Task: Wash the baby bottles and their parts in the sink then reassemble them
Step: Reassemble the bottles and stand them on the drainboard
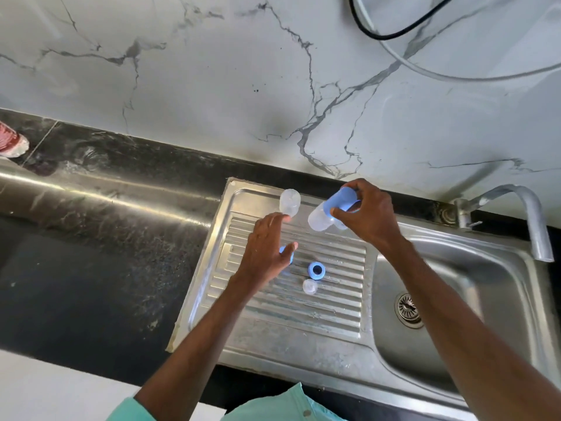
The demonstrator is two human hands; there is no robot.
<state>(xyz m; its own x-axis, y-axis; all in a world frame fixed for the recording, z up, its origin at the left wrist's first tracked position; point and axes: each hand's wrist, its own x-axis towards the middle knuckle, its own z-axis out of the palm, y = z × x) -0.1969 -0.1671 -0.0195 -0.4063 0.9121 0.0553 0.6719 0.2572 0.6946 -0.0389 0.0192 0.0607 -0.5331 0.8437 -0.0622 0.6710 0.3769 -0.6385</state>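
From the head view we see our right hand (pixel 368 215) curled round a baby bottle (pixel 318 218), thumb and fingers gripping its blue top. The bottle is tilted, with its clear base pointing down and to the left above the far end of the steel drainboard (pixel 303 317). Our left hand (pixel 267 247) hovers over the ridges with its fingers loosely extended and holding nothing. Its fingertips are just beside a second clear bottle (pixel 290 202) at the back of the drainboard, and we cannot tell whether they touch it. A blue part (pixel 287 255) shows partly from under this hand near the thumb. Near the middle of the drainboard lies a blue ring (pixel 316 270) with its opening upward, and a small clear teat (pixel 310 287) sits just in front of it. The basin (pixel 461 268) lies to the right, with the tap (pixel 529 217) arching over its far corner. A dark counter (pixel 91 244) runs to the left, below a marbled wall (pixel 212 86).
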